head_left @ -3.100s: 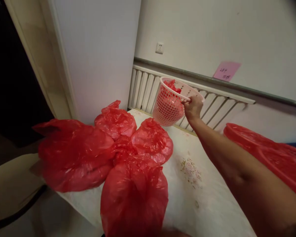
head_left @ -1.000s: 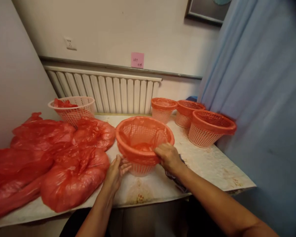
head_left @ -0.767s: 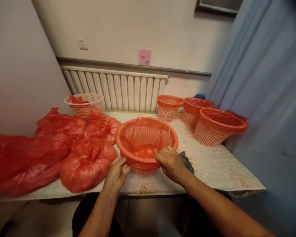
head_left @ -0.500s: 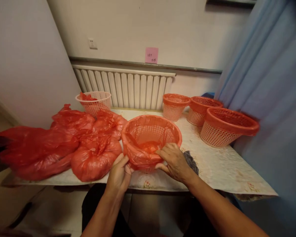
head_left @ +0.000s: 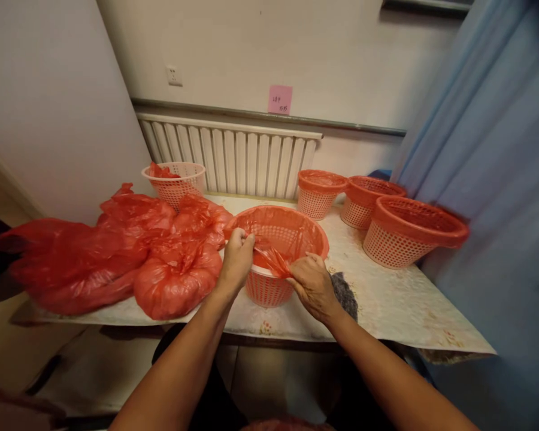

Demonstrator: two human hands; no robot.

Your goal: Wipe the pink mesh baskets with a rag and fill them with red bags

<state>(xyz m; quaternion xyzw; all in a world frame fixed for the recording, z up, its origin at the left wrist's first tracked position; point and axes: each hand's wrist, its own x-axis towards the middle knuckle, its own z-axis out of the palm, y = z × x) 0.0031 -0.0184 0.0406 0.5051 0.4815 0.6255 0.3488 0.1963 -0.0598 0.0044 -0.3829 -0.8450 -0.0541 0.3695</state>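
Note:
In front of me on the table stands a perforated plastic basket (head_left: 269,291), upright, with a red plastic bag (head_left: 273,258) lining its inside. The bag still wraps the far rim, but along the near side it is off the rim, and the pale edge shows. My left hand (head_left: 237,258) pinches the bag's edge at the left of the basket. My right hand (head_left: 313,284) grips a gathered part of the bag at the near right rim. Between both hands the film is stretched taut.
Full red bags (head_left: 177,278) are heaped on the left of the table. A pale basket (head_left: 179,176) with red plastic inside stands behind them. Three lined baskets (head_left: 397,239) stand at the right. A dark grey cloth (head_left: 344,293) lies beside my right hand. A blue curtain (head_left: 498,179) hangs at the right.
My left hand has moved up and over the near-left rim with the bag's edge. The film that covered the near outside of the basket has been pulled up off it.

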